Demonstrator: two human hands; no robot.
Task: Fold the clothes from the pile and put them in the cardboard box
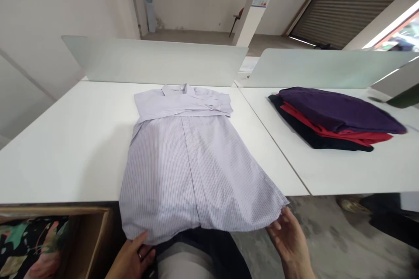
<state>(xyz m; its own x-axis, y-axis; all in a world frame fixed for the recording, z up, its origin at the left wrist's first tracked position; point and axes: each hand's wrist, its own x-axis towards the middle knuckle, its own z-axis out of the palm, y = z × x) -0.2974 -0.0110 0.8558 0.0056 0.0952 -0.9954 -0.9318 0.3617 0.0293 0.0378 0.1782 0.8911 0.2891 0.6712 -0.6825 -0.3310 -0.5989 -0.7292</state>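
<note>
A light purple, finely striped shirt (163, 161) lies front up on the white table (72, 152), its collar at the far end. The sleeves are laid across the chest, one over the other. Its lower part hangs past the table's front edge toward me. My left hand (134, 255), with a ring on one finger, pinches the hem at the left corner. At the right corner my right hand (288, 237) grips the hem between thumb and fingers. Between the two hands the hem is spread wide, with some creases on the right side.
Folded purple, red and black garments (340, 111) are stacked on the right table. Frosted divider panels (163, 62) stand along the back. At lower left, a cardboard box (94, 244) holds patterned cloth (36, 244). Someone's shoe (353, 205) shows on the floor at right.
</note>
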